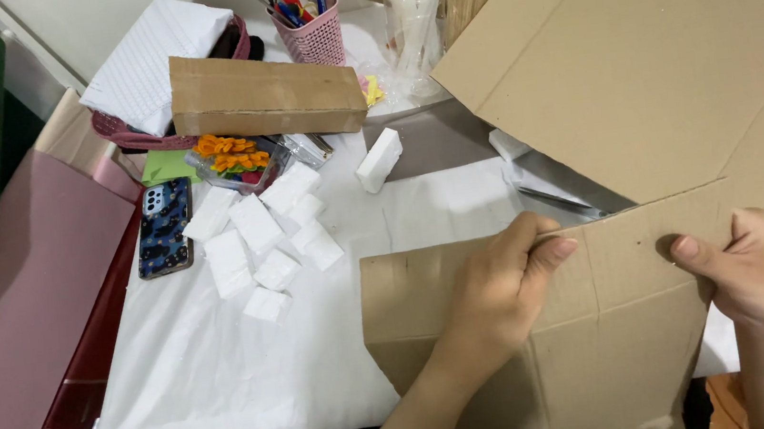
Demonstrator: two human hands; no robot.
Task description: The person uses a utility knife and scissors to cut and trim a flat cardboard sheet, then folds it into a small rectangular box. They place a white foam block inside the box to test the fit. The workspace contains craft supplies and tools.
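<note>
Cardboard sheet [634,71], flat and creased, gripped by left hand [496,292] and right hand [758,272].

Brown cardboard box [265,95] behind phone [165,227]

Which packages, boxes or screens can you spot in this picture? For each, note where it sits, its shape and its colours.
Flattened cardboard box: right foreground, large brown sheet with creased flaps, gripped by the left hand and right hand.
Closed carton: back of the table, long brown rectangle.
Phone: left table edge, flat rectangle lying back-up, dark blue patterned case; no screen shows.
</note>
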